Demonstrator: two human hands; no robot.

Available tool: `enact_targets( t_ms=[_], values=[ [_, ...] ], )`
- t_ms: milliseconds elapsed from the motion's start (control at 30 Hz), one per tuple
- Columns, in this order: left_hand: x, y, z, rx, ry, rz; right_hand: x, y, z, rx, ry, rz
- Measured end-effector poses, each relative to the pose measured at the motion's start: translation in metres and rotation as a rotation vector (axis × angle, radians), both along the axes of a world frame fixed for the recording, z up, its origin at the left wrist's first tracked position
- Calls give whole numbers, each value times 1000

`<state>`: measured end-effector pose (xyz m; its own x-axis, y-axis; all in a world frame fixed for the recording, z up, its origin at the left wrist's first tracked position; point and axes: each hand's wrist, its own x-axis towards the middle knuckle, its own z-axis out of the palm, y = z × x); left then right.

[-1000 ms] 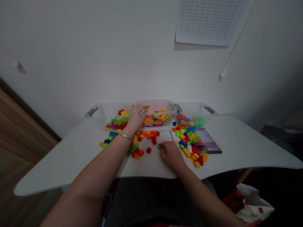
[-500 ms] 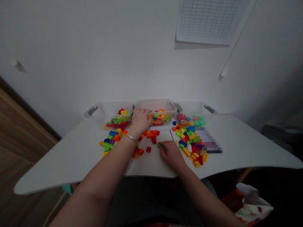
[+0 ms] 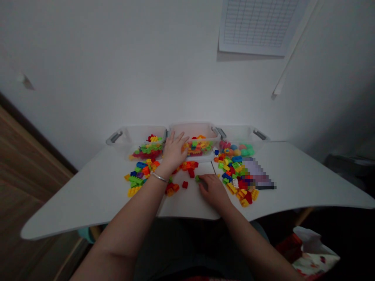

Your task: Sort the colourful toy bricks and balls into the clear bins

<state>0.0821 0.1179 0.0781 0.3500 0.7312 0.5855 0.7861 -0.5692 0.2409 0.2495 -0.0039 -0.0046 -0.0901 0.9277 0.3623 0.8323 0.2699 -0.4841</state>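
Observation:
My left hand (image 3: 175,150) is open with fingers spread, over the near left corner of the middle clear plastic bin (image 3: 193,128); nothing shows in it. Colourful toy bricks (image 3: 202,146) lie inside that bin. My right hand (image 3: 213,189) rests low over the table with its fingers closed on a small green toy brick (image 3: 197,178), partly hidden by the fingertips. A single red toy brick (image 3: 185,184) lies on the table to the left of my right hand. Just beyond it are orange and red toy bricks (image 3: 189,166).
Piles of mixed bricks lie left (image 3: 136,180) and right (image 3: 231,171) on the white table (image 3: 88,195). A left bin (image 3: 131,134) holds bricks; a right bin (image 3: 238,132) holds coloured balls. A flat, pixelated object (image 3: 258,173) lies beside the right pile.
My left hand's fingers have gone from bent over the middle bin's edge to spread out. My right hand stays nearly in place with the green brick.

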Motion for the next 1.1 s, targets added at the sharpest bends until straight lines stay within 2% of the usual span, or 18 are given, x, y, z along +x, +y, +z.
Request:
enact_targets(
  t_ms=[167,333,433,567,700,833,967,1100],
  values=[
    [-4,3,1,22,98,31,0,1,-2,4,-2,1],
    [5,-31,-6,42,73,89,1,2,-6,23,9,-1],
    [12,-58,-18,-5,52,-10,2,3,-8,51,36,8],
    [17,-79,-37,-205,97,-126,4,3,-11,107,74,79],
    [17,-84,-48,-304,159,-64,4,3,-11,133,90,129],
    [15,-84,-52,-306,208,-11,3,2,-11,106,77,143],
    [13,-81,-49,-313,208,-16,3,3,-10,78,77,124],
    [11,-76,-41,-375,89,-35,3,3,-10,41,80,76]
  ],
)
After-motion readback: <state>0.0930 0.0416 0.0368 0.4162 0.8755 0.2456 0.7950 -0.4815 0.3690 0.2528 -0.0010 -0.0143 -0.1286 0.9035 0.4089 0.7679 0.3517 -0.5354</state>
